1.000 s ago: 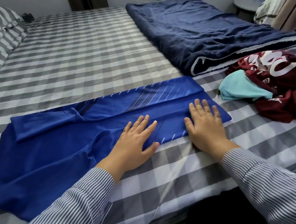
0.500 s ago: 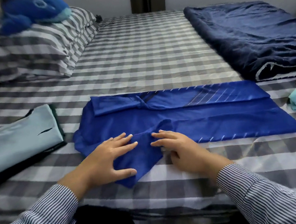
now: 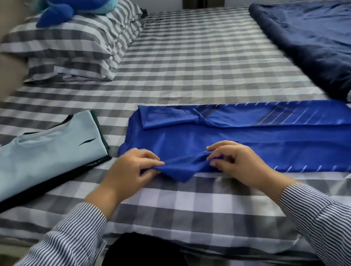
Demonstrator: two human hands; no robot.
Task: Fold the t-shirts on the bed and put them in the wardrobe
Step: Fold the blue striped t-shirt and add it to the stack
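Bed (image 3: 195, 67) spreading out beyond both hands. Blue t-shirt (image 3: 249, 143), half folded into a long strip, lies under and to the right of the hands; its near sleeve is not yet tucked. Folded pale t-shirt (image 3: 45, 154) rests left of the left hand, atop a dark garment of uncertain kind. Left hand (image 3: 128, 174) and right hand (image 3: 236, 162) each pinch the sleeve's bunched cloth. Judged progress: folding midway, storing not begun. The wardrobe is out of view; the strip's right end is cut off.

Left hand (image 3: 130, 172), right hand (image 3: 236, 162), pinching blue t-shirt (image 3: 248, 136) sleeve, checked bed (image 3: 195, 67)
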